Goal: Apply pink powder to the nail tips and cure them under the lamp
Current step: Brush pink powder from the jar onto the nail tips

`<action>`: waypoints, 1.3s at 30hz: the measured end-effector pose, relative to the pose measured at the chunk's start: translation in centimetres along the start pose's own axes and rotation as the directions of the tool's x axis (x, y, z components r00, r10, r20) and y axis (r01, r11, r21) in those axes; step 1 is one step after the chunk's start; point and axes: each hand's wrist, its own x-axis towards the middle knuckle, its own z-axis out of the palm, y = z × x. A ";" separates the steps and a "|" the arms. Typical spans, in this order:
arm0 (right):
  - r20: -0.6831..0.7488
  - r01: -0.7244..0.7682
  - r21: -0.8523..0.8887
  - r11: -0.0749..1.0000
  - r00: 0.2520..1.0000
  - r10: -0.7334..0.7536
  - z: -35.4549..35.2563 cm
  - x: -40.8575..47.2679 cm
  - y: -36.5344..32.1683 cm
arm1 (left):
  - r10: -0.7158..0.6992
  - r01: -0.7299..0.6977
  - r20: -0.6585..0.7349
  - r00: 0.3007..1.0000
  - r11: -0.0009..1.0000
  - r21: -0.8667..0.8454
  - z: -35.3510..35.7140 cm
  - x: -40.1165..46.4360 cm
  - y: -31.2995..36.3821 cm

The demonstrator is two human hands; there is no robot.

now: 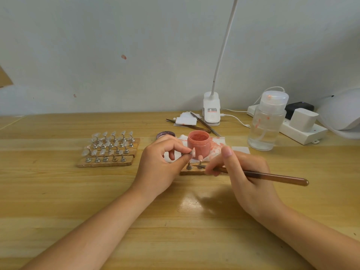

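Pink-coated nail tip (193, 153) pinched in left hand (162, 162): light, brittle, wet-faced; hold by stand. Right hand (241, 172) grips brush (272, 175).

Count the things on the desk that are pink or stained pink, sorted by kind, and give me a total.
Open jar of pink powder: 1
Pink nail tips, one pinched in the left hand and one on a stand: 2
Pink-stained tissue under the jar: 1
Clear pump bottle with pink smears: 1
Total: 5
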 end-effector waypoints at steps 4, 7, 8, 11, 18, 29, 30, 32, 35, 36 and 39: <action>-0.024 0.069 -0.057 0.996 0.997 -0.070 -0.1 0.1 0.0 | 0.003 -0.003 0.006 1.000 1.000 0.004 0.0 0.0 0.0; 0.010 0.026 -0.059 0.998 1.000 -0.025 0.0 0.0 0.0 | 0.001 -0.001 0.010 1.000 1.000 0.009 0.0 0.0 0.0; 0.007 0.021 -0.048 0.999 1.000 -0.021 0.0 0.0 0.0 | -0.008 0.008 0.008 1.000 1.000 0.007 0.0 0.0 0.0; -0.018 0.073 -0.059 0.996 0.997 -0.074 -0.1 0.1 0.0 | -0.005 0.005 0.009 1.000 1.000 0.014 0.0 0.0 -0.1; -0.010 0.049 -0.037 0.998 0.999 -0.049 -0.1 0.0 -0.1 | -0.021 0.021 0.010 1.000 1.000 0.011 0.0 0.0 -0.2; -0.050 0.047 -0.041 0.998 0.998 -0.049 -0.1 0.1 -0.3 | 0.010 -0.010 -0.006 1.000 1.000 0.017 0.0 0.0 -0.1; -0.034 0.022 -0.032 0.999 0.999 -0.023 -0.1 0.1 -0.3 | 0.010 -0.010 -0.005 1.000 1.000 0.014 0.0 0.0 -0.1; 0.022 -0.032 -0.004 0.999 0.999 0.032 0.0 0.0 -0.3 | -0.007 0.007 -0.014 1.000 1.000 0.004 0.0 0.0 0.0; 0.003 0.028 0.032 0.999 1.000 -0.028 0.0 -0.1 -0.4 | -0.041 0.041 -0.024 0.999 0.999 -0.006 0.0 0.0 0.0; -0.025 0.065 0.041 0.997 0.998 -0.064 -0.1 0.0 -0.5 | -0.039 0.039 -0.017 0.999 0.999 -0.008 0.0 0.0 0.1; -0.116 0.101 0.081 0.992 0.989 -0.092 -0.3 0.3 -0.6 | 0.006 -0.006 0.009 1.000 1.000 -0.011 -0.1 0.0 0.3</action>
